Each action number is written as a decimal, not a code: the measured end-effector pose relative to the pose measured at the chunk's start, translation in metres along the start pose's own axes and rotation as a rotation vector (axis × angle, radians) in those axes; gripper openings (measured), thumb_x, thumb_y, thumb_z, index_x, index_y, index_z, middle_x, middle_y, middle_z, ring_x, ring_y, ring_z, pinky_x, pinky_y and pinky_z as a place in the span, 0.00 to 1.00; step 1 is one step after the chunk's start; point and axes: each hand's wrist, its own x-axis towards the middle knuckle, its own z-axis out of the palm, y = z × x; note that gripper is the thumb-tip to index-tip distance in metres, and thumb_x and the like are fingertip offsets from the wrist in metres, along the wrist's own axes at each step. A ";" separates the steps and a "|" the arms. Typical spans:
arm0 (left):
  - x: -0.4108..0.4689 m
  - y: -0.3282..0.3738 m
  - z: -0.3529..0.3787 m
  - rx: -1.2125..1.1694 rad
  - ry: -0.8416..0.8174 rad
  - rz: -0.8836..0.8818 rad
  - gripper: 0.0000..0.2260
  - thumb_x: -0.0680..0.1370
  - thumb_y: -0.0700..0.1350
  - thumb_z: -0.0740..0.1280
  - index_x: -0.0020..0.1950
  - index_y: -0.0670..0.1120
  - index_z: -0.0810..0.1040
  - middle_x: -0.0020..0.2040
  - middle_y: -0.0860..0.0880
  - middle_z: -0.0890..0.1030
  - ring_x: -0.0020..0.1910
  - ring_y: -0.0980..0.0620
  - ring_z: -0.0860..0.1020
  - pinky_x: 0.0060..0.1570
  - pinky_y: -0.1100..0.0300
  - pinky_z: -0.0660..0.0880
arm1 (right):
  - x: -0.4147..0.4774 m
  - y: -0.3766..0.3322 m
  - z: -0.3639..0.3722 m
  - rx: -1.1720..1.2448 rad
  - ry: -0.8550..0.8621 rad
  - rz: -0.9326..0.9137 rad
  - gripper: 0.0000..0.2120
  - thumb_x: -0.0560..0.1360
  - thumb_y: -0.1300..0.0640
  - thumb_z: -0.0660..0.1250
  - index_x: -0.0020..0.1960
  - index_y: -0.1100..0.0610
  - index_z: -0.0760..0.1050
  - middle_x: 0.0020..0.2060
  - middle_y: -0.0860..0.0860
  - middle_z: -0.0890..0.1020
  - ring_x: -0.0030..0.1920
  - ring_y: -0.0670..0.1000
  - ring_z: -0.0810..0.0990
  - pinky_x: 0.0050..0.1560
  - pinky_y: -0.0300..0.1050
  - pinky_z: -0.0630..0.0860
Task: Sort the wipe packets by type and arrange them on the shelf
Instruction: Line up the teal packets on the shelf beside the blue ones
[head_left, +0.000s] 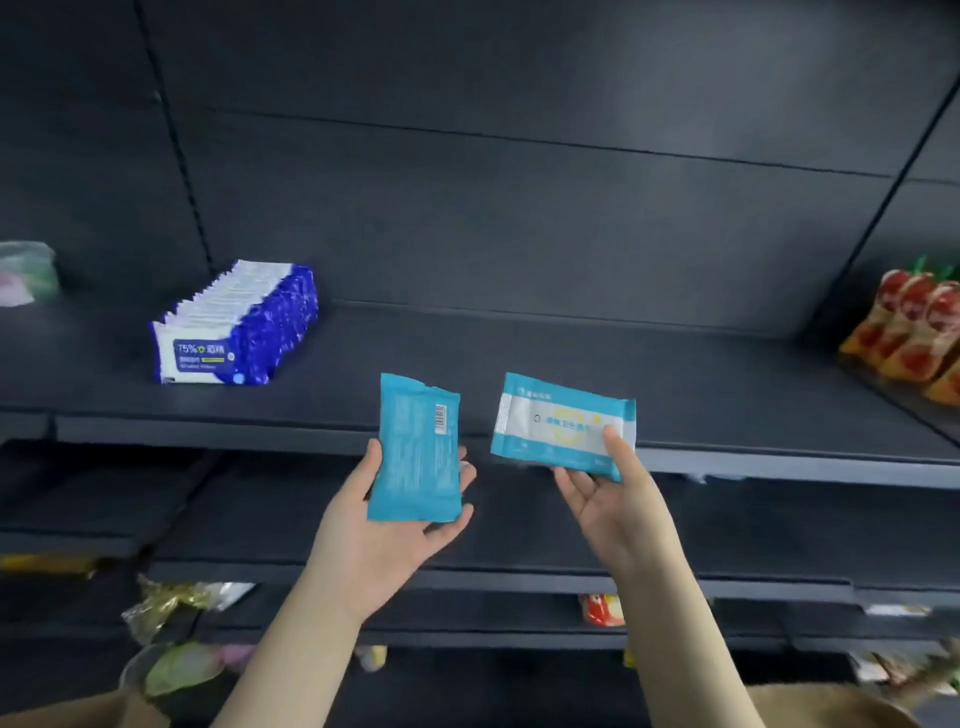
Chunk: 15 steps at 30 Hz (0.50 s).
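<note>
In left hand, teal packet gripped upright, barcode side shown; second teal packet, long axis near level, pinched by right hand. Bare shelf found just above both, right of blue packet row.

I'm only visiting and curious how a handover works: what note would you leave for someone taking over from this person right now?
Left hand: grips a teal packet upright, barcode side showing.
Right hand: pinches a teal-and-white packet, printed front showing.
Both packets are in front of the shelf edge, not yet on it.
Done: a row of dark blue packets stands at the shelf's left.
Left: set the two held packets on the shelf as their own group, apart from the blue row; they may be one type, back and front.
</note>
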 end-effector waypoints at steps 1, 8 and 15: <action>0.012 0.010 0.001 0.036 0.011 0.026 0.24 0.79 0.60 0.59 0.72 0.51 0.71 0.67 0.41 0.77 0.65 0.41 0.77 0.67 0.42 0.69 | 0.014 -0.003 0.008 0.002 -0.018 -0.004 0.12 0.81 0.53 0.64 0.62 0.56 0.75 0.53 0.54 0.86 0.52 0.54 0.86 0.42 0.45 0.84; 0.121 0.078 0.016 0.804 0.207 0.369 0.19 0.77 0.50 0.69 0.66 0.64 0.71 0.60 0.58 0.80 0.59 0.57 0.79 0.61 0.57 0.73 | 0.138 -0.027 0.052 -0.073 -0.081 -0.003 0.12 0.83 0.48 0.61 0.60 0.54 0.75 0.54 0.53 0.85 0.53 0.56 0.85 0.46 0.50 0.84; 0.231 0.118 -0.029 1.520 0.375 0.388 0.31 0.72 0.51 0.75 0.69 0.68 0.63 0.66 0.62 0.73 0.66 0.55 0.69 0.69 0.47 0.65 | 0.251 -0.024 0.072 -0.241 -0.047 0.062 0.17 0.84 0.49 0.59 0.65 0.59 0.71 0.57 0.58 0.82 0.53 0.60 0.85 0.46 0.53 0.83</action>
